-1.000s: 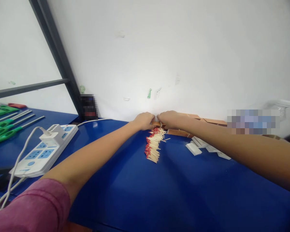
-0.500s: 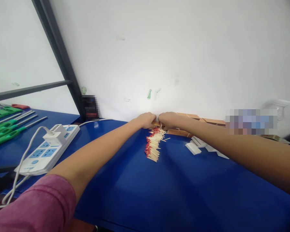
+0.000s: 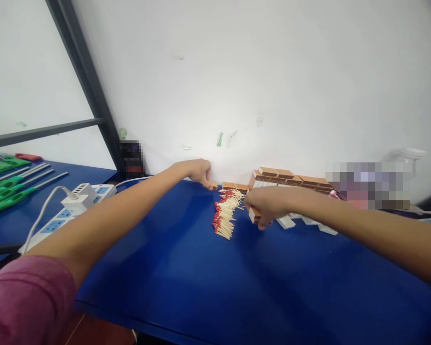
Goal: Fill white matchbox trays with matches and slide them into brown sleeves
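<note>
My left hand [image 3: 201, 171] is closed at the back edge of the blue table, its fingertips on a small brown matchbox [image 3: 213, 185]. My right hand [image 3: 267, 202] is wrapped round matchboxes [image 3: 253, 215] with white ends and brown sides, just right of the matches; the palm hides most of them. Between the hands lies a long pile of loose wooden matches [image 3: 225, 215] with red heads. Behind it, a row of matchboxes [image 3: 236, 186] rests along the wall. Stacked brown matchboxes [image 3: 290, 178] stand behind my right hand and forearm.
White open pieces like matchbox trays [image 3: 286, 222] lie partly under my right forearm. A white power strip [image 3: 53, 225] with a plugged-in charger sits at left. Green-handled tools [image 3: 10, 199] lie farther left. A dark metal frame [image 3: 82, 81] rises by the wall.
My hands have moved apart. The left went left to a matchbox at the edge; the right came nearer and rightward, now holding matchboxes. The row behind the matches is uncovered.
</note>
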Tool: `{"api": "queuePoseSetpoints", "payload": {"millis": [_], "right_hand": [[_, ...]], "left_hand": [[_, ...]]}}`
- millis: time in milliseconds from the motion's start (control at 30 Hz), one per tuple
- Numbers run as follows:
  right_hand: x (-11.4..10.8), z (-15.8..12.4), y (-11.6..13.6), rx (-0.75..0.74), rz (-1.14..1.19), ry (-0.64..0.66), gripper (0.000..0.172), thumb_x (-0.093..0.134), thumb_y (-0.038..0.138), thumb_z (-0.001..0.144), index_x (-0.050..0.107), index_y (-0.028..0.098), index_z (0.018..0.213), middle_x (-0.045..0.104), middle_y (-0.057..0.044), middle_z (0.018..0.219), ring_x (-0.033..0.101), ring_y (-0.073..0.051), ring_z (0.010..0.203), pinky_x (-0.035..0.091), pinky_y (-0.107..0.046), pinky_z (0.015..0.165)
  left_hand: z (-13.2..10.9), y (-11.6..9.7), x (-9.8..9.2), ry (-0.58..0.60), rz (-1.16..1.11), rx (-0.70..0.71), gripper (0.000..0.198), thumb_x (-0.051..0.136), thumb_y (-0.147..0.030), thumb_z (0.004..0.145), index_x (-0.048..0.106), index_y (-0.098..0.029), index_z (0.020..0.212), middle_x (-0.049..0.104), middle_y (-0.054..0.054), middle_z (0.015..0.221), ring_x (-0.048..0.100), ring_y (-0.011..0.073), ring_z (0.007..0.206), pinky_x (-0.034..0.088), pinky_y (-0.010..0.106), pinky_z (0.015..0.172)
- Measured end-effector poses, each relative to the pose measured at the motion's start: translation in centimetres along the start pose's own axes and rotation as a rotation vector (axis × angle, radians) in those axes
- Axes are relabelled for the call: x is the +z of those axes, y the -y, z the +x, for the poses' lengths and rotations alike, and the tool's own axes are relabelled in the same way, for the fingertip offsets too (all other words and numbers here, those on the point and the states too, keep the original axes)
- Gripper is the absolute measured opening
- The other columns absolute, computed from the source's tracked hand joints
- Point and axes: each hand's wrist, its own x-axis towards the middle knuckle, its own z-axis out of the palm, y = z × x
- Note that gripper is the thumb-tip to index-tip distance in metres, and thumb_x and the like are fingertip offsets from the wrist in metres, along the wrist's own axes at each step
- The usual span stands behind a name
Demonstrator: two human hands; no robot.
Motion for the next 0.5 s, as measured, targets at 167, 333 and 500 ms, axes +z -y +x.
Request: {"api": "queuePoseSetpoints", "payload": {"millis": [167, 333, 500], "right_hand": [[-0.1, 0.5, 0.1, -0.023, 0.040, -0.087, 0.062, 0.092, 0.052, 0.066, 0.072, 0.022, 0.117, 0.076, -0.007, 0.103, 0.069, -0.024, 0.083, 0.041, -0.029, 0.060], [-4.1, 4.1, -2.4, 0.100, -0.050, -0.274, 0.031, 0.067, 0.028, 0.094, 0.073, 0.016, 0.122, 0.074, -0.015, 0.120, 0.070, -0.027, 0.103, 0.047, -0.032, 0.078], [-3.5, 7.4, -2.4, 0.205, -0.118, -0.199, 0.025, 0.073, 0.028, 0.094, 0.074, 0.013, 0.115, 0.073, -0.016, 0.117, 0.071, -0.027, 0.103, 0.054, -0.036, 0.085]], "left_hand": [[-2.1, 0.8, -0.7, 0.131, -0.005, -0.022, 0.050, 0.093, -0.058, 0.051, 0.082, -0.021, 0.084, 0.079, 0.004, 0.081, 0.067, 0.0190, 0.066, 0.046, 0.027, 0.062], [-0.5, -1.6, -0.4, -0.013, 0.030, 0.031, 0.036, 0.075, -0.046, 0.089, 0.076, -0.019, 0.114, 0.078, 0.007, 0.110, 0.072, 0.0215, 0.095, 0.053, 0.029, 0.083], [2.9, -3.8, 1.4, -0.016, 0.084, 0.047, 0.037, 0.066, -0.037, 0.102, 0.062, -0.016, 0.133, 0.064, 0.012, 0.133, 0.067, 0.0254, 0.114, 0.060, 0.047, 0.096]]}}
